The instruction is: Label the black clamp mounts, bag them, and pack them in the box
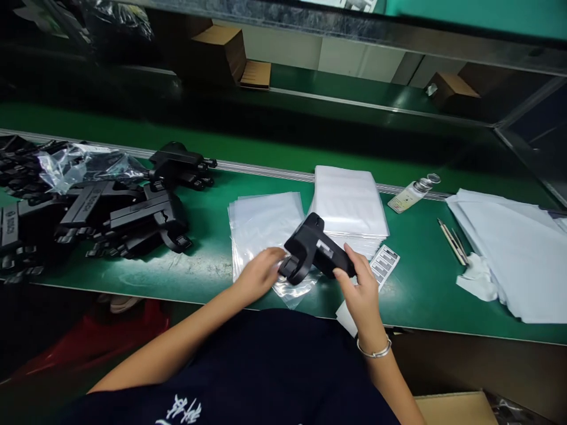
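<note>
My right hand point(361, 286) grips the right end of a black plastic device point(305, 251) with a curved hook-like end and a small white label point(325, 248). Close to its left end is my left hand point(260, 273), with curled fingers pinching a crumpled clear plastic bag point(296, 292) that hangs under the device. How far the bag reaches round the device is hidden. Just behind, a stack of flat clear bags point(261, 215) lies on the green table. A sheet of printed labels point(384, 264) lies beside my right hand.
Several similar black devices point(137, 221) are heaped at the left, with loose clear plastic point(88, 165) on top. A stack of white pouches point(349, 203), a bottle point(411, 193), pens point(452, 241) and white sheets point(522, 254) lie behind and right. A shelf edge point(354, 26) crosses above.
</note>
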The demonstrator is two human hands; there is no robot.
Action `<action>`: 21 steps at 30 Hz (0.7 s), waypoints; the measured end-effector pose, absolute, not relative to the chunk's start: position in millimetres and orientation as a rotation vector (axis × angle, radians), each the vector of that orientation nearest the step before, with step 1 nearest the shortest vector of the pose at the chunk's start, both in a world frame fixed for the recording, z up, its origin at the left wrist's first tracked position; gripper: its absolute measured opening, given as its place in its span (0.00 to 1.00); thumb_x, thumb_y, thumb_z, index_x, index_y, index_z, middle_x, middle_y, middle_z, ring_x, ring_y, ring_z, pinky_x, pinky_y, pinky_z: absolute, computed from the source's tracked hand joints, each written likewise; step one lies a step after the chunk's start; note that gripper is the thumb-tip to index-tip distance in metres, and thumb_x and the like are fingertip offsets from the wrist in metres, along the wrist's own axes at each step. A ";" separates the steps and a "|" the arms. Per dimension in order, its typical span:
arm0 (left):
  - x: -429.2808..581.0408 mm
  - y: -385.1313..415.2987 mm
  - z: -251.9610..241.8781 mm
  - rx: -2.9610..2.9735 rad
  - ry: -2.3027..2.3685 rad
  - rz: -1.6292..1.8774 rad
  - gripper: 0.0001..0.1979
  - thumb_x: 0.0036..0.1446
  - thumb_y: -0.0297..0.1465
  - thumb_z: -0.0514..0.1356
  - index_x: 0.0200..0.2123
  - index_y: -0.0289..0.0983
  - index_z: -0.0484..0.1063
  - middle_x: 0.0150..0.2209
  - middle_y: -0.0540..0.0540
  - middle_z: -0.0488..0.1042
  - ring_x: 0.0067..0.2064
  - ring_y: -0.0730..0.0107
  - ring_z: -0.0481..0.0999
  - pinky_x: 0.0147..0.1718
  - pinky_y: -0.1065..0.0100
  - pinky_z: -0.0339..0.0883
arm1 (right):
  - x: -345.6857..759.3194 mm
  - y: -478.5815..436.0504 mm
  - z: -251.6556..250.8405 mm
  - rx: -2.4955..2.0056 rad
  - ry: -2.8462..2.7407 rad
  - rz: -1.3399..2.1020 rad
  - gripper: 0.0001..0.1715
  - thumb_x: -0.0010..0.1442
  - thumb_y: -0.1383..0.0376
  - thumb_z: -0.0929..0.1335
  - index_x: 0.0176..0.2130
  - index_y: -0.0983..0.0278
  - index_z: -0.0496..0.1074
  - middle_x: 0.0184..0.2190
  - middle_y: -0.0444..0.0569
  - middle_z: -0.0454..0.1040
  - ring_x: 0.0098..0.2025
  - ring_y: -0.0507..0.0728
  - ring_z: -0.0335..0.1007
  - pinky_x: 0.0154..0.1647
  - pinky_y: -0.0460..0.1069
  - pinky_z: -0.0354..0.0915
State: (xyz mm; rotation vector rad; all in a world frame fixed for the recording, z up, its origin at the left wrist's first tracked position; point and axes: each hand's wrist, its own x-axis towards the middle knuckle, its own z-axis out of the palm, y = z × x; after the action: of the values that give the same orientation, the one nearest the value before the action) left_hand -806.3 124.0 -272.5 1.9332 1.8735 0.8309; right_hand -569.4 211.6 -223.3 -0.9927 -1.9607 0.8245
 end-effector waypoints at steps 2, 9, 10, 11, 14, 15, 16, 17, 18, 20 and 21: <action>-781.2 129.8 -277.7 2.122 1.725 0.563 0.24 0.64 0.40 0.52 0.60 0.36 0.63 0.62 0.34 0.64 0.63 0.50 0.63 0.59 0.49 0.59 | -568.9 213.2 -216.8 -1.096 -1.766 1.015 0.25 0.62 0.55 0.67 0.56 0.62 0.70 0.47 0.55 0.73 0.49 0.61 0.70 0.47 0.56 0.70; -745.4 131.3 -278.9 2.428 1.351 0.101 0.45 0.57 0.53 0.56 0.68 0.33 0.44 0.68 0.31 0.50 0.69 0.46 0.50 0.64 0.43 0.45 | -562.2 216.5 -218.8 -1.090 -1.339 1.454 0.26 0.56 0.50 0.71 0.49 0.63 0.76 0.48 0.54 0.76 0.47 0.61 0.73 0.48 0.55 0.70; -750.0 128.0 -279.2 2.473 1.308 0.089 0.44 0.58 0.51 0.56 0.68 0.33 0.45 0.68 0.32 0.51 0.69 0.48 0.51 0.64 0.45 0.46 | -560.6 216.2 -220.5 -1.084 -1.302 1.485 0.26 0.55 0.50 0.72 0.49 0.62 0.76 0.48 0.54 0.77 0.47 0.61 0.74 0.47 0.55 0.71; -755.6 123.7 -280.3 2.523 1.272 0.081 0.42 0.59 0.49 0.57 0.68 0.34 0.46 0.68 0.33 0.52 0.68 0.49 0.53 0.64 0.46 0.49 | -559.2 216.1 -221.9 -1.082 -1.265 1.518 0.27 0.55 0.50 0.72 0.49 0.62 0.76 0.48 0.54 0.77 0.47 0.61 0.74 0.47 0.55 0.71; -772.8 106.0 -288.6 2.688 1.222 0.141 0.31 0.63 0.40 0.56 0.64 0.33 0.55 0.64 0.34 0.62 0.64 0.53 0.63 0.60 0.54 0.60 | -556.6 217.1 -223.1 -1.070 -1.138 1.616 0.28 0.52 0.50 0.74 0.47 0.63 0.77 0.46 0.54 0.78 0.44 0.62 0.75 0.42 0.54 0.72; -778.0 99.2 -292.1 2.747 1.224 0.198 0.26 0.65 0.37 0.55 0.62 0.33 0.59 0.61 0.34 0.67 0.61 0.54 0.67 0.57 0.57 0.64 | -555.9 217.9 -222.8 -1.056 -1.098 1.642 0.28 0.52 0.50 0.74 0.47 0.63 0.77 0.45 0.53 0.79 0.43 0.62 0.75 0.41 0.54 0.72; -783.0 92.4 -295.1 2.803 1.240 0.265 0.21 0.66 0.33 0.53 0.60 0.33 0.62 0.57 0.35 0.71 0.58 0.56 0.71 0.54 0.60 0.67 | -554.9 218.9 -222.7 -1.039 -1.065 1.664 0.27 0.51 0.50 0.74 0.46 0.63 0.77 0.44 0.53 0.79 0.43 0.62 0.75 0.41 0.55 0.72; -787.9 86.1 -297.4 2.856 1.264 0.334 0.18 0.67 0.30 0.51 0.58 0.33 0.65 0.54 0.36 0.74 0.55 0.58 0.74 0.51 0.62 0.70 | -553.5 220.3 -223.1 -1.021 -1.040 1.684 0.27 0.51 0.50 0.74 0.46 0.63 0.78 0.44 0.53 0.79 0.43 0.62 0.75 0.41 0.55 0.73; -792.7 80.5 -298.7 2.902 1.291 0.393 0.17 0.67 0.27 0.50 0.56 0.33 0.67 0.52 0.38 0.76 0.53 0.59 0.76 0.48 0.64 0.71 | -551.6 222.0 -224.5 -1.003 -1.026 1.704 0.27 0.51 0.51 0.74 0.46 0.63 0.78 0.44 0.53 0.79 0.43 0.62 0.75 0.42 0.55 0.73; -801.3 72.7 -298.7 2.951 1.355 0.470 0.18 0.66 0.23 0.49 0.55 0.34 0.68 0.49 0.40 0.78 0.50 0.61 0.77 0.45 0.65 0.73 | -546.3 226.6 -231.3 -0.945 -1.029 1.745 0.27 0.51 0.51 0.74 0.46 0.63 0.78 0.46 0.54 0.79 0.46 0.63 0.75 0.44 0.57 0.72; -804.6 70.9 -298.0 2.947 1.398 0.488 0.19 0.65 0.22 0.48 0.56 0.35 0.67 0.49 0.41 0.78 0.50 0.62 0.77 0.45 0.65 0.73 | -543.3 229.4 -236.9 -0.906 -1.037 1.762 0.27 0.51 0.50 0.74 0.46 0.62 0.78 0.46 0.54 0.79 0.47 0.64 0.75 0.46 0.58 0.71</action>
State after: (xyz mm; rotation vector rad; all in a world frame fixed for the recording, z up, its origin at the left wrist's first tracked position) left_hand -804.6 70.9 -298.0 2.9466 1.3980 0.4883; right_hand -543.3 229.4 -236.9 -0.9059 -1.0372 1.7623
